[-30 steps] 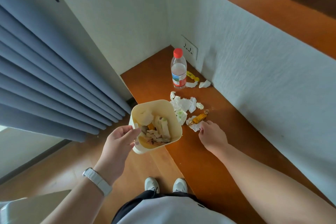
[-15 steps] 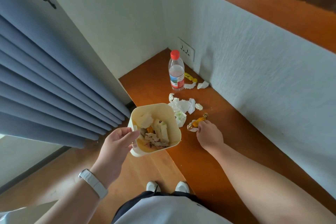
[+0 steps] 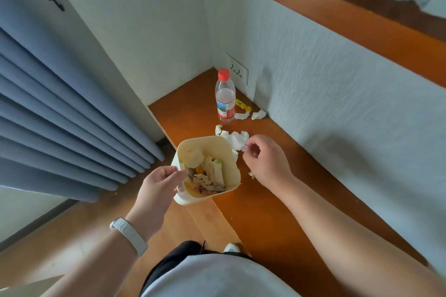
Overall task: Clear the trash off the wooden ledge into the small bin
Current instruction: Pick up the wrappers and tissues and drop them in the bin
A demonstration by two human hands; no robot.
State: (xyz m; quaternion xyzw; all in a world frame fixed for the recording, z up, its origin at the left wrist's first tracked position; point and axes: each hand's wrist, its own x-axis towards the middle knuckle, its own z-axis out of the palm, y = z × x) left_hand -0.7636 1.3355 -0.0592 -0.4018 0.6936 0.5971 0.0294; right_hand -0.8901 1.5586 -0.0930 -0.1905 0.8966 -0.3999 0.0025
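A small cream bin (image 3: 205,138), partly filled with tissue and food scraps, hangs at the front edge of the wooden ledge (image 3: 265,212); my left hand (image 3: 156,190) grips its near rim. My right hand (image 3: 268,161) hovers just right of the bin with curled fingers. Its thumb and forefinger pinch a small white paper scrap, right beside a crumpled white tissue (image 3: 235,138) lying on the ledge. A tan scrap (image 3: 252,175) peeks out under that hand. The orange wrapper is hidden.
A plastic bottle (image 3: 225,99) with a red cap stands upright near the back corner. Beside it lie a yellow wrapper (image 3: 241,105) and two white scraps (image 3: 258,114). White walls bound the ledge at right and back. Blue curtains (image 3: 60,116) hang at left.
My right hand closed on the orange wrapper with its white paper, lifted off the ledge and moved back and left beside the bin. The wrapper no longer lies on the wood.
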